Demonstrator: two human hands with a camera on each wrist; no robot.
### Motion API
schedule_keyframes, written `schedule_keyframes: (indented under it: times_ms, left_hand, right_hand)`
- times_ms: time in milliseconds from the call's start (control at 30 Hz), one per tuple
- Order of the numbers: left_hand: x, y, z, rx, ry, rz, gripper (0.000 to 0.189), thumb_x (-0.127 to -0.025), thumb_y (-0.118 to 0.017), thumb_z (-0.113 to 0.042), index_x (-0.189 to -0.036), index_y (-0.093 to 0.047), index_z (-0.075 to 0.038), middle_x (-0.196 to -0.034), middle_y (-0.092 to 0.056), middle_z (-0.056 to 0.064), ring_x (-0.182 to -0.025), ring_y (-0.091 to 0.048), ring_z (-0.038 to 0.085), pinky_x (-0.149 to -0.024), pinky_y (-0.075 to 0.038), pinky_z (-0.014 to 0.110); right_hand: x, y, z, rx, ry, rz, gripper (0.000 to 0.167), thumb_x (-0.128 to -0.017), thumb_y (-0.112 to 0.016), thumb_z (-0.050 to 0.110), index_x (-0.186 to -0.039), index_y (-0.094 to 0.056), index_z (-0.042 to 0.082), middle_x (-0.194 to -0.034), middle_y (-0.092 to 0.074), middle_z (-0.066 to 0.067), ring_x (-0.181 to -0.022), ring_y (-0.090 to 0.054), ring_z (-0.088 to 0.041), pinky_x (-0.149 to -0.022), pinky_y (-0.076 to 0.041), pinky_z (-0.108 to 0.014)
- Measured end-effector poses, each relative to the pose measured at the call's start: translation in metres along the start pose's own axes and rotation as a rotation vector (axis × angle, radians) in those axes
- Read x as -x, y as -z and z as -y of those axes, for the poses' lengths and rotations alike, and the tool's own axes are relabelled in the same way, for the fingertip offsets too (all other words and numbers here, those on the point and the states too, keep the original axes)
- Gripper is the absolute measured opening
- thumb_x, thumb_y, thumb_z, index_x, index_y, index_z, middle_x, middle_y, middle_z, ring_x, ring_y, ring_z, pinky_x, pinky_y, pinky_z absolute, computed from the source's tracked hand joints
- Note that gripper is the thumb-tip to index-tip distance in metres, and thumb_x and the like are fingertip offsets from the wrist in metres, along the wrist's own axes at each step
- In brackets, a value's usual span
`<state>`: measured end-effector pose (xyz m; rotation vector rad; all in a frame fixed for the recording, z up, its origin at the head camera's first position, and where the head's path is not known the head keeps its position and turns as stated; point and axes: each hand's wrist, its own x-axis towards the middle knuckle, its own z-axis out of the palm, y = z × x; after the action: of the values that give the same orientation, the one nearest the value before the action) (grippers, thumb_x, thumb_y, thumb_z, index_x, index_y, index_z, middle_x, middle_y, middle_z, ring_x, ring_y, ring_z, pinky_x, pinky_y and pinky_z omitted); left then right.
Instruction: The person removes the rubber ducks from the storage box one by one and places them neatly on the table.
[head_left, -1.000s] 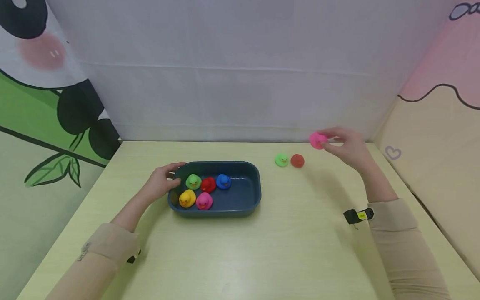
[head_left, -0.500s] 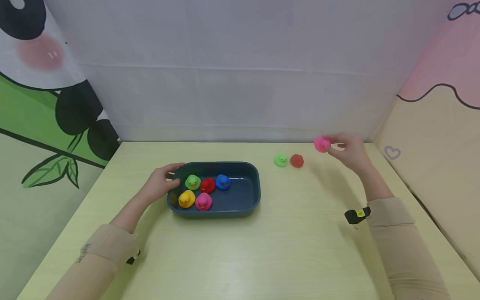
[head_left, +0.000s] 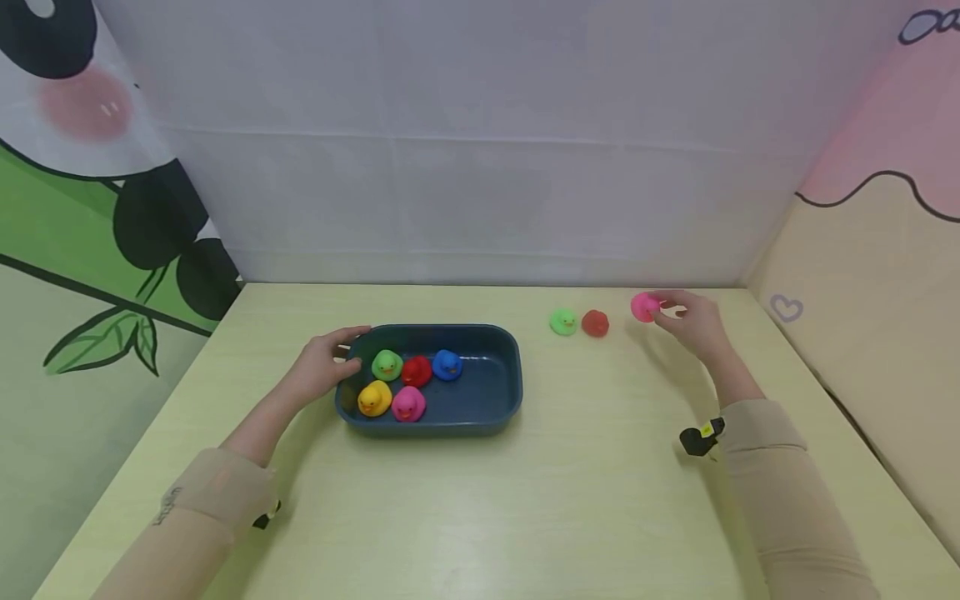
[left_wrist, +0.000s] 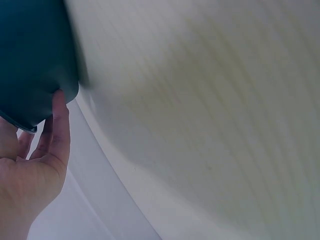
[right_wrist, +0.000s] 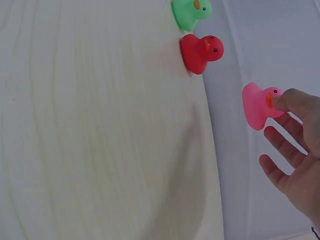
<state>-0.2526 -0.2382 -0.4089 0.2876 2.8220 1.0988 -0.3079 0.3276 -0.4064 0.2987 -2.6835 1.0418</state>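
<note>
Between thumb and fingertips my right hand (head_left: 692,321) pinches a pink rubber duck (right_wrist: 257,105) by its head, held above the tabletop near the back edge. To its left, a red rubber duck (head_left: 596,323) and a green rubber duck (head_left: 563,322) stand side by side on the table. My left hand (head_left: 321,364) grips the left end of a dark blue tray (head_left: 487,421), thumb at the rim and fingers along the outer wall (left_wrist: 45,65). Inside the tray, towards its left, sit a green, a red, a blue, a yellow and a pink duck.
The pale wooden table (head_left: 465,517) ends at a white back wall (head_left: 480,167). Printed panels (head_left: 877,275) flank it on the left and right. The tray stands left of the table's middle.
My right hand has lowered the pink duck towards the tabletop, slightly right of where it was, near the red duck. My left hand and the tray have stayed put.
</note>
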Motion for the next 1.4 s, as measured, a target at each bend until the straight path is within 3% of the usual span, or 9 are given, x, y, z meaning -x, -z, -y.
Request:
schedule_keyframes:
  times_ms: [367,667,900,1133,1400]
  left_hand:
    - [0.001,0.001,-0.003,0.005,0.008,0.003,0.055,-0.089,-0.055,-0.006,-0.142,-0.042,-0.008,-0.134,-0.048,0.027,-0.111,-0.053,0.042,-0.08,-0.056,0.041]
    - [0.003,0.002,-0.004,0.018,0.01,0.003,0.055,-0.089,-0.055,-0.006,-0.142,-0.042,-0.007,-0.133,-0.048,0.027,-0.111,-0.054,0.043,-0.081,-0.055,0.042]
    - [0.004,0.003,-0.003,0.014,0.013,0.002,0.055,-0.089,-0.055,-0.006,-0.142,-0.042,-0.008,-0.134,-0.047,0.027,-0.111,-0.053,0.043,-0.081,-0.055,0.042]
    - [0.003,0.003,-0.002,0.009,0.011,-0.002,0.054,-0.089,-0.056,-0.006,-0.141,-0.043,-0.009,-0.135,-0.047,0.027,-0.111,-0.053,0.042,-0.081,-0.055,0.042]
    - [0.004,0.002,-0.002,0.016,0.001,0.002,0.054,-0.088,-0.056,-0.007,-0.141,-0.043,-0.008,-0.134,-0.048,0.027,-0.11,-0.053,0.043,-0.081,-0.055,0.042]
  right_hand:
    - [0.002,-0.02,-0.013,0.018,-0.122,0.131,0.037,-0.093,-0.059,0.017,-0.128,-0.057,0.005,-0.124,-0.057,-0.023,-0.113,-0.05,-0.038,-0.096,-0.042,-0.053]
    - [0.002,-0.027,-0.012,0.007,-0.207,0.201,0.04,-0.094,-0.057,0.017,-0.133,-0.052,0.007,-0.124,-0.054,-0.024,-0.111,-0.051,-0.042,-0.09,-0.045,-0.051]
    - [0.001,-0.031,-0.015,0.013,-0.2,0.192,0.039,-0.094,-0.057,0.017,-0.132,-0.054,0.009,-0.123,-0.057,-0.023,-0.113,-0.051,-0.04,-0.085,-0.045,-0.045]
    - [0.0,-0.03,-0.012,0.009,-0.191,0.189,0.038,-0.094,-0.056,0.016,-0.131,-0.054,0.006,-0.126,-0.055,-0.024,-0.113,-0.05,-0.041,-0.091,-0.042,-0.054]
    - [0.004,-0.028,-0.008,0.005,-0.222,0.197,0.042,-0.095,-0.056,0.021,-0.135,-0.051,0.009,-0.13,-0.051,-0.024,-0.118,-0.045,-0.041,-0.09,-0.043,-0.052]
